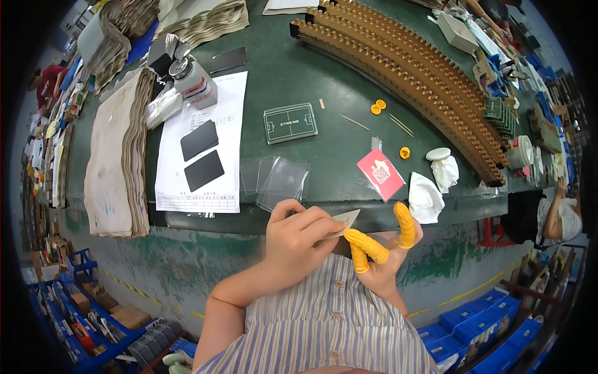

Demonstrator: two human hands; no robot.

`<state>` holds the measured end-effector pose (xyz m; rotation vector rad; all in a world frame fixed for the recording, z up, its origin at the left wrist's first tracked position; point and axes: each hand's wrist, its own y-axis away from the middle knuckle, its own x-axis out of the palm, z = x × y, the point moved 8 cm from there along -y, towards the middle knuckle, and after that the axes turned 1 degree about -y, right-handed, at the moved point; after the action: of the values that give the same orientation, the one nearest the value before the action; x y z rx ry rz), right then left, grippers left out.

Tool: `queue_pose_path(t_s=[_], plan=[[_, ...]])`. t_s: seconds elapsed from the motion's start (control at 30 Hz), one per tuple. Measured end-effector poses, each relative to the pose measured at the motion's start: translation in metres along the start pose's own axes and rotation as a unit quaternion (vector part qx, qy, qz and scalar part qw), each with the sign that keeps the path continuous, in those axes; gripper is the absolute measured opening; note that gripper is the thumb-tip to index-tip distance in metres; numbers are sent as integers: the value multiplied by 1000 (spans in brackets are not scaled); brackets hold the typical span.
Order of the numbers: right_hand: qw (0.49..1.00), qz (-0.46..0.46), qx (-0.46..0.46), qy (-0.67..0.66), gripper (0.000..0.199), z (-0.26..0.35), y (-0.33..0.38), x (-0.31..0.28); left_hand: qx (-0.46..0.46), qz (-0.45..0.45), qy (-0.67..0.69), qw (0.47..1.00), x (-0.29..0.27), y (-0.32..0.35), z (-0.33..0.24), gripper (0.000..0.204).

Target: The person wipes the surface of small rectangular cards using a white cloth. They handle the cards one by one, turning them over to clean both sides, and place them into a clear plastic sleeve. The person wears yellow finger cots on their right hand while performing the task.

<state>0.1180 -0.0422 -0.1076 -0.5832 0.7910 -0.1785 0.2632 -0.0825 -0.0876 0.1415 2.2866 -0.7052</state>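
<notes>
Over the table's near edge, my left hand (293, 240) pinches a thin pale card (347, 222) between thumb and fingers. My right hand (385, 267) wears yellow rubber finger cots (369, 244) on several fingers. Its fingers are apart, one raised, and a covered fingertip meets or nearly meets the card's lower corner. Beyond my hands lie clear plastic sleeves (283, 181), a pink card with a white print (381, 174) and a crumpled white cloth (426, 198). Farther off lies a dark green card in a clear case (290, 123).
Left on the green table (268, 81) are a printed sheet (227, 134) with two black cards (204, 171), a pump bottle (198, 87) and stacked cloths (115, 156). Long slotted brown racks (398, 68) curve along the right, near loose yellow finger cots (377, 107) and wooden sticks (402, 126).
</notes>
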Motion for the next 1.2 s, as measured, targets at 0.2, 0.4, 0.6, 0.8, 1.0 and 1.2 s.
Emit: queue_pose_path(t_s=[0.2, 0.4, 0.6, 0.8, 1.0, 1.2], plan=[[998, -34, 25, -36, 26, -8, 3, -2, -41, 7, 94, 995, 5, 3, 13, 12], [997, -60, 30, -27, 32, -11, 1, -12, -118, 16, 194, 974, 10, 5, 31, 10], [984, -99, 50, -141, 63, -24, 2, -7, -126, 3, 217, 968, 11, 5, 34, 15], [970, -49, 87, -224, 76, -29, 0, 5, -124, 14, 254, 959, 15, 4, 33, 14], [949, -25, 120, -289, 81, -30, -4, 13, -134, 20, 279, 951, 18, 7, 35, 10], [927, 7, 97, -362, 85, -27, -4, 13, -187, 22, 418, 889, 31, 16, 46, 23]])
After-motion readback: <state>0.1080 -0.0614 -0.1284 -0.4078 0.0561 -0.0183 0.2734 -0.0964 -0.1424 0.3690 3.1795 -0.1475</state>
